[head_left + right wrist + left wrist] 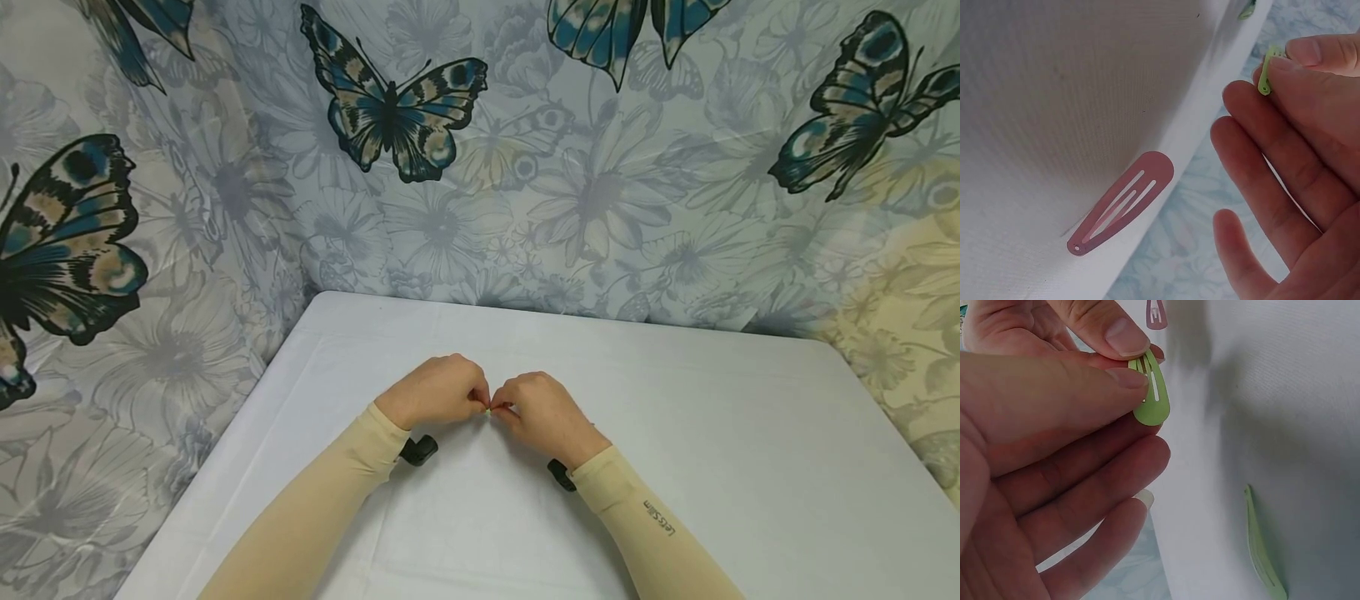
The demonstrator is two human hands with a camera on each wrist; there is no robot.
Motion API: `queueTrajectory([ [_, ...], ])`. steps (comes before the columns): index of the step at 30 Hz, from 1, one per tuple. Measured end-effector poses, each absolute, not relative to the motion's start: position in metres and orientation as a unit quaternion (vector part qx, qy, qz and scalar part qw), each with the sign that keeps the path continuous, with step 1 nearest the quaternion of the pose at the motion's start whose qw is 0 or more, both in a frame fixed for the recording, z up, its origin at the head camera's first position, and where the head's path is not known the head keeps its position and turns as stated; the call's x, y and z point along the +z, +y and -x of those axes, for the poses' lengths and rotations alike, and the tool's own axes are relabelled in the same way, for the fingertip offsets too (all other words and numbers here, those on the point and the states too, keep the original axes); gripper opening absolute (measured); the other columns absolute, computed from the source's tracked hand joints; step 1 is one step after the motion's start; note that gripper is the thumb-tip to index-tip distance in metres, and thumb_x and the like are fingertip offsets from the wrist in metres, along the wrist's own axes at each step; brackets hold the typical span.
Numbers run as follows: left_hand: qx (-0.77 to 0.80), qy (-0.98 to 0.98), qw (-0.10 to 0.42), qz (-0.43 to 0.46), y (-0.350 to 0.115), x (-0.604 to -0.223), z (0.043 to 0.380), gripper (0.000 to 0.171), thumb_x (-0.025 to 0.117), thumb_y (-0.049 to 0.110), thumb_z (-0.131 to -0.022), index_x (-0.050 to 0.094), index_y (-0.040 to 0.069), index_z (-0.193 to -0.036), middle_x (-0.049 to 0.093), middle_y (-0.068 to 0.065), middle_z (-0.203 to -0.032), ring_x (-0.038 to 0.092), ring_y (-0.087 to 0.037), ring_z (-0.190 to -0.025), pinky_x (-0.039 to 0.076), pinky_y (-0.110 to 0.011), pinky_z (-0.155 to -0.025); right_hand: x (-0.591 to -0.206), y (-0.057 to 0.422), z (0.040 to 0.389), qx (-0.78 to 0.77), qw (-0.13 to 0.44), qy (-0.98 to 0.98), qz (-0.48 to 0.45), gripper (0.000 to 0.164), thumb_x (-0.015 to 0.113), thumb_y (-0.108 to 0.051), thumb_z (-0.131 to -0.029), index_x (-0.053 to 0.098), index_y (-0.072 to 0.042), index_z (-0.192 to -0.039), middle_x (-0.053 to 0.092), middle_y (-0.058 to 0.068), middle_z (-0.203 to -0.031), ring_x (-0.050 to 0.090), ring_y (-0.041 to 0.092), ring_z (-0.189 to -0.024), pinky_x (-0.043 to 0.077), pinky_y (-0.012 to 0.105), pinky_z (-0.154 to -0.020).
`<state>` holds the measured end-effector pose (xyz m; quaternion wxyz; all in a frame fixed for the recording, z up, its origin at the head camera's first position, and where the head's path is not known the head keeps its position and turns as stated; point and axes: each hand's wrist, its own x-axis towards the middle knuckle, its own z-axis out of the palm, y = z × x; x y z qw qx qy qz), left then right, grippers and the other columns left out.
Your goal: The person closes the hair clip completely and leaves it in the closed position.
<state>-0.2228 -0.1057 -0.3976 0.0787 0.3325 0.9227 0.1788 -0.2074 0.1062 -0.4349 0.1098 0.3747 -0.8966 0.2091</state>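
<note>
A small green snap hair clip [1152,411] is pinched between both hands above the white table. My left hand [442,388] holds it by thumb and fingertips, the other fingers loosely bent below it in the left wrist view. From the right, my right hand [542,412] pinches the same clip, thumb laid against it. The fingertips of the two hands meet at the clip, covering part of it. In the right wrist view a mauve hair clip [1120,203] lies on the table near my right hand. Another green hair clip [1263,550] lies on the table below my left hand.
The white-covered table [712,400] stands before a floral cloth backdrop [600,200] with printed butterflies. Dark wrist cameras hang under both sleeves, such as the left camera [420,451]. The table's edge [1166,206] runs close by the mauve clip.
</note>
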Motion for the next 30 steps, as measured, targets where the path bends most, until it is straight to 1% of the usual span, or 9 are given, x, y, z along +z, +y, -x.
queueTrajectory([
  [4,0.176,0.923,0.079,-0.333,-0.106,-0.400,0.224,0.012,0.077,0.013,-0.095,0.087,0.020,-0.094,0.080,0.009,-0.097,0.066,-0.004,-0.082,0.058,-0.029,-0.076,-0.435,0.107,0.207,0.212,0.099,-0.898,-0.372,0.009,0.086,-0.006,-0.089,0.086,-0.013,-0.095,0.081,-0.006,-0.089,0.076,0.011,-0.084,0.061,0.028,-0.079],
  [8,0.180,0.923,0.088,-0.329,-0.107,-0.401,0.225,0.013,0.075,0.012,-0.095,0.086,0.018,-0.093,0.080,0.009,-0.095,0.066,-0.006,-0.081,0.058,-0.029,-0.077,-0.435,0.107,0.207,0.214,0.093,-0.900,-0.370,0.008,0.084,-0.006,-0.090,0.086,-0.014,-0.094,0.081,-0.006,-0.088,0.075,0.010,-0.083,0.061,0.028,-0.079],
  [13,0.182,0.925,0.101,-0.318,-0.108,-0.404,0.226,0.010,0.077,0.014,-0.096,0.086,0.017,-0.093,0.078,0.009,-0.093,0.066,-0.006,-0.081,0.057,-0.030,-0.078,-0.435,0.107,0.207,0.210,0.094,-0.901,-0.369,0.009,0.081,-0.005,-0.093,0.085,-0.012,-0.095,0.081,-0.006,-0.088,0.075,0.011,-0.084,0.061,0.028,-0.079],
  [20,0.181,0.929,0.117,-0.301,-0.108,-0.410,0.230,0.010,0.078,0.016,-0.097,0.085,0.018,-0.090,0.075,0.011,-0.087,0.064,-0.008,-0.077,0.056,-0.031,-0.074,-0.432,0.108,0.206,0.210,0.094,-0.902,-0.366,0.009,0.079,-0.005,-0.093,0.085,-0.012,-0.095,0.081,-0.004,-0.089,0.075,0.013,-0.084,0.061,0.030,-0.080],
  [30,0.178,0.931,0.109,-0.300,-0.110,-0.415,0.233,0.009,0.078,0.015,-0.096,0.085,0.019,-0.092,0.075,0.009,-0.094,0.064,-0.008,-0.086,0.057,-0.032,-0.080,-0.431,0.111,0.209,0.214,0.093,-0.902,-0.362,0.009,0.080,-0.005,-0.093,0.085,-0.012,-0.095,0.081,-0.003,-0.089,0.076,0.015,-0.085,0.062,0.032,-0.081],
])
